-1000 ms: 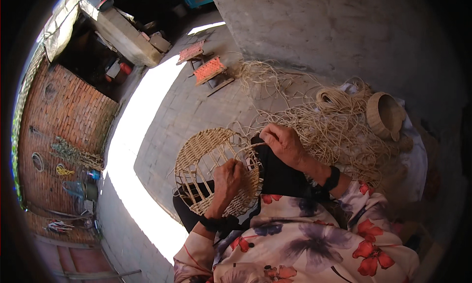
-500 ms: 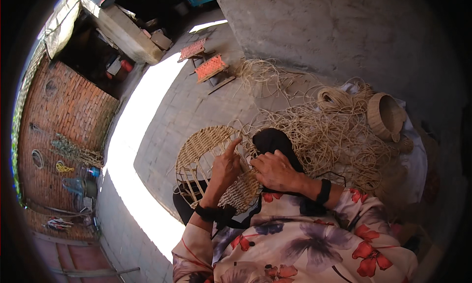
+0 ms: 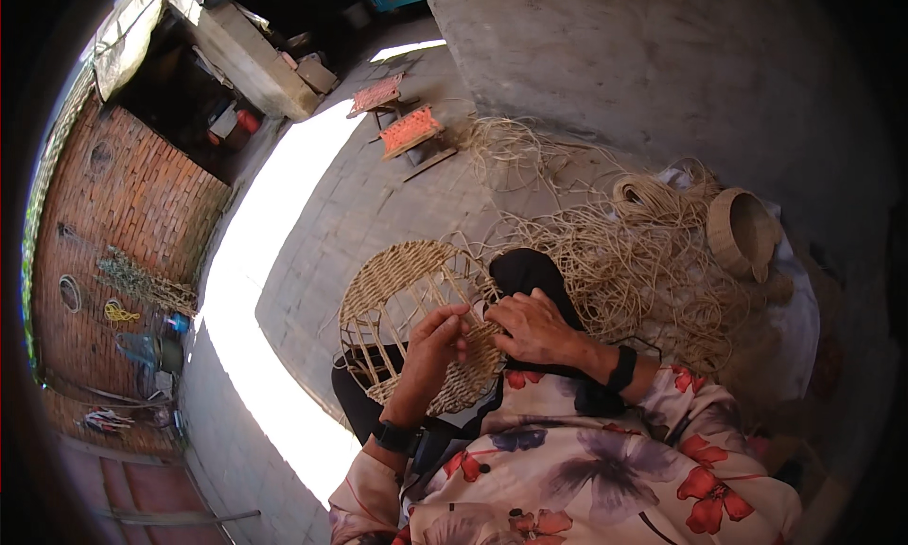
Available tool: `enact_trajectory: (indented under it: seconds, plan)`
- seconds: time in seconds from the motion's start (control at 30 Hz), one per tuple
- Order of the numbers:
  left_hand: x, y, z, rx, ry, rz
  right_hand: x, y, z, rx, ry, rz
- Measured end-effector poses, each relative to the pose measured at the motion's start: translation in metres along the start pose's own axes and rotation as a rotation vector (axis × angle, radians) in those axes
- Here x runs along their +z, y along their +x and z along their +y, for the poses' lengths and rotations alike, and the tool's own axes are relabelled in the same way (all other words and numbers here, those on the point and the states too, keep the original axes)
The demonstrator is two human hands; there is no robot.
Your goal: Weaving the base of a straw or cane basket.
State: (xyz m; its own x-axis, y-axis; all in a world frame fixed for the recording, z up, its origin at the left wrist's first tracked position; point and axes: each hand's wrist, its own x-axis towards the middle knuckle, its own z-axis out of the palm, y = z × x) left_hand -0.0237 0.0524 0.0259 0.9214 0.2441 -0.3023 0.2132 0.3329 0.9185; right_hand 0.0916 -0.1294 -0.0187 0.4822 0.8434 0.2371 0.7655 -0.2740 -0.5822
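Note:
On my lap lies a round rope-woven piece. Tight weaving fills its far and near parts, and bare strands span the gap between. My left hand hovers over its middle right, fingers curled in and thumb near the index fingertip; whatever may be between them is too small to make out. At the right edge of the weaving, beside my dark-clad knee, my right hand is closed with its fingertips on the rim. The strand under those fingers is hidden.
A large tangle of tan cord spreads over the floor to the right. Behind it stand a woven basket and a white cloth. Two low stools with red woven seats are ahead, near a concrete wall. Left is a brick wall.
My left hand has come down and nearer me, and its raised index finger has curled in toward the thumb. My right hand stays at the rim almost unmoved.

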Motion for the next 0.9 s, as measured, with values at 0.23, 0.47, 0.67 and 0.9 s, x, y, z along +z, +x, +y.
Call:
enact_trajectory:
  seconds: [0.23,0.47,0.67,0.9]
  plan:
    - [-0.025,-0.032,0.006,-0.013,0.256,0.152,-0.011,0.003,-0.019,-0.037,-0.071,0.317]
    - [-0.035,-0.032,-0.001,-0.038,0.187,0.187,0.003,0.016,-0.019,-0.205,0.191,0.16]
    - [-0.038,-0.03,-0.003,-0.021,0.128,0.188,0.008,0.021,-0.024,-0.184,0.125,0.177]
    - [-0.044,-0.032,0.001,0.095,0.205,0.218,0.022,0.024,-0.039,-0.345,0.027,0.149]
